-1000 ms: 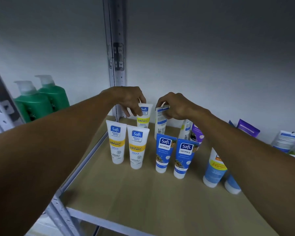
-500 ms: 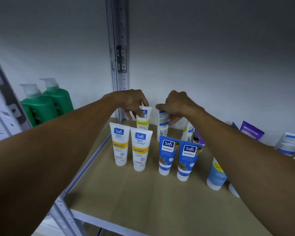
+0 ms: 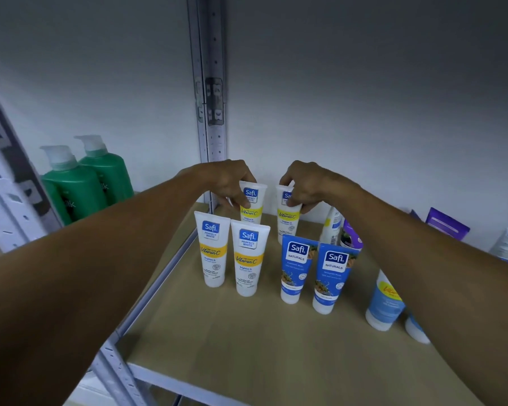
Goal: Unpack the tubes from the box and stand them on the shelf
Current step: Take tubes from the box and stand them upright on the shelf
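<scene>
Two hands at the back row of tubes on the shelf.

Both arms reach over the wooden shelf (image 3: 247, 347). The left hand (image 3: 228, 183) pinches the upper part of the back-left white tube (image 3: 251, 205), its grip closed on it with fingers on the front face. The right hand (image 3: 304, 184) likewise has its grip closed round the top of the back-right white tube (image 3: 288, 221). Both tubes stand cap-down near the wall, beside the metal upright (image 3: 210, 112). In front of them stand two more white tubes (image 3: 213, 249) (image 3: 248, 257) and two blue tubes (image 3: 296, 271) (image 3: 333, 278), upright and just beside each other. Further tubes sit to the right, partly hidden by the right arm. Two green pump bottles (image 3: 82, 183) stand on the neighbouring shelf at left.
</scene>
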